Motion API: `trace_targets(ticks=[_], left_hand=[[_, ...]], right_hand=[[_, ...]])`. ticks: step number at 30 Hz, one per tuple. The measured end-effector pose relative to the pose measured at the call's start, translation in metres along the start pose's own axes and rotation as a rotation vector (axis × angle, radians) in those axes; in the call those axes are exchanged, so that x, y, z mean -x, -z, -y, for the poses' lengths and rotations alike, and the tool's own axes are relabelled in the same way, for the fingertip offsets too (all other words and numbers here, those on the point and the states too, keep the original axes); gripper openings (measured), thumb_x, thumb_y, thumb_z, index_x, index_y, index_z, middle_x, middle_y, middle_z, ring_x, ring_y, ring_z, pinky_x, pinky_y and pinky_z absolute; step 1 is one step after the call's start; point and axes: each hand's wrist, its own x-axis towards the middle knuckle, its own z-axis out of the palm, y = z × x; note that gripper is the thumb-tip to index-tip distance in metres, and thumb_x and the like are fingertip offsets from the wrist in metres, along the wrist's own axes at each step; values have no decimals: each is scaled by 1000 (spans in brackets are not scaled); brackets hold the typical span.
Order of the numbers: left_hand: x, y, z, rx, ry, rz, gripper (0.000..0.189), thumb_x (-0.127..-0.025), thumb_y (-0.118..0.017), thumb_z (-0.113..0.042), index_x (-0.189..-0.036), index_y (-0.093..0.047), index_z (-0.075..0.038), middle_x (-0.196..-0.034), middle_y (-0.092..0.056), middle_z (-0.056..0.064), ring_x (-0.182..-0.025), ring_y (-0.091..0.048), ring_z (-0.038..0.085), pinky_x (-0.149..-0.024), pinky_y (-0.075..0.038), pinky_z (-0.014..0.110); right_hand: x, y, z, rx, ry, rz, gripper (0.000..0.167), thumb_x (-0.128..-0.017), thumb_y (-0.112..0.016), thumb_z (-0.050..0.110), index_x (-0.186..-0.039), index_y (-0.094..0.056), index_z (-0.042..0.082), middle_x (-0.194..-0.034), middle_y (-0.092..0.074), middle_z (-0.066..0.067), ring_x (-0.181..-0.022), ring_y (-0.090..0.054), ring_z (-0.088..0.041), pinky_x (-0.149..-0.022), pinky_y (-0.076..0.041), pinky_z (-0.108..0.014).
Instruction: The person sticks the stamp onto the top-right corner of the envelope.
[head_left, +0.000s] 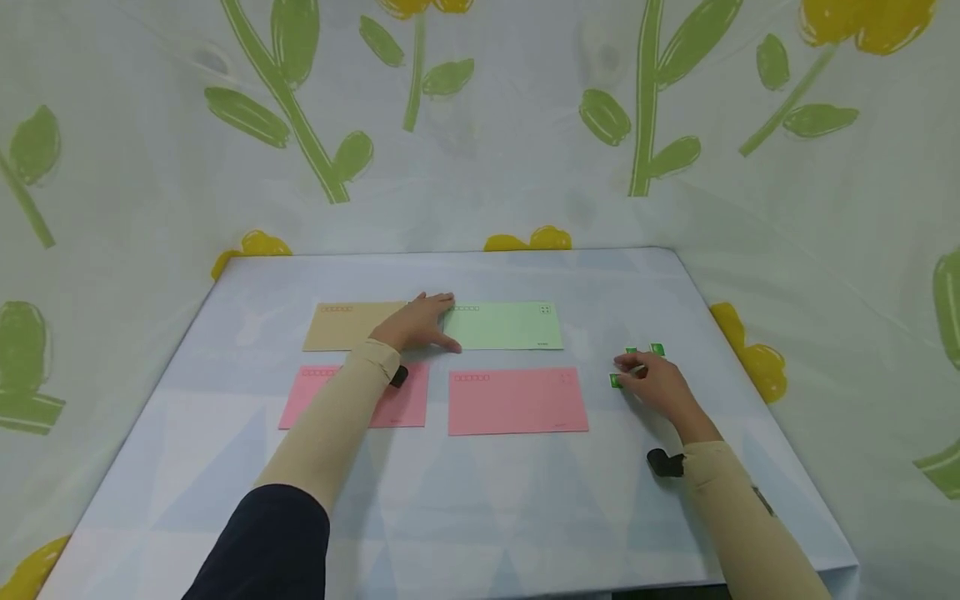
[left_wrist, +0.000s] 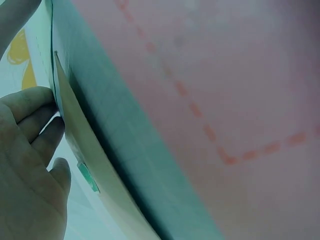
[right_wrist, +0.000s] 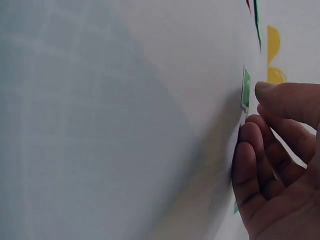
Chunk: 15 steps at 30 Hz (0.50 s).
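My left hand (head_left: 422,323) spreads over the seam between a tan envelope (head_left: 347,331) and a light green envelope (head_left: 504,327), covering the tan one's right end. Its fingers and thumb reach the green envelope's left edge. In the left wrist view a green stamp (left_wrist: 88,177) shows on the tan envelope beside that thumb. At the right, my right hand (head_left: 660,385) hovers low among several small green stamps (head_left: 616,381), its fingers loosely bent. The right wrist view has one stamp (right_wrist: 246,90) right at the thumb tip, with fingertips close to the tabletop.
Two pink envelopes lie nearer me: the right one (head_left: 517,402) is fully visible, the left one (head_left: 405,408) partly covered by my left forearm. The patterned tablecloth (head_left: 480,517) extends to a flower-printed backdrop (head_left: 480,167) behind and at the sides.
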Motion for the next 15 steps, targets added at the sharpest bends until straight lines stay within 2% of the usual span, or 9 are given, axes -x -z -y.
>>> trace_targets(ticks=[5, 10, 15], left_hand=[[-1, 0, 2, 8, 5, -3, 106, -82, -82, -52, -160, -29, -4, -167, -26, 8, -156, -17, 24, -128, -2, 43], [-2, -2, 4, 30, 21, 1, 106, -81, -82, -54, -161, -28, -7, -168, -25, 5, -156, -13, 32, -128, -8, 47], [-2, -3, 4, 55, 38, -2, 105, -81, -83, -53, -161, -30, -9, -168, -25, 4, -155, -13, 38, -127, -13, 50]], right_hand=[[2, -1, 0, 14, 23, 1, 35, -95, -71, 18, -126, -68, 1, -122, -67, -19, -106, -61, -33, -90, -54, -47], [2, -1, 0, 45, 44, 2, 27, -95, -71, 14, -119, -71, 1, -109, -69, -15, -100, -62, -30, -90, -54, -49], [3, -2, 0, 57, 45, 1, 22, -96, -70, 14, -114, -71, 1, -100, -69, -11, -94, -61, -27, -86, -53, -45]])
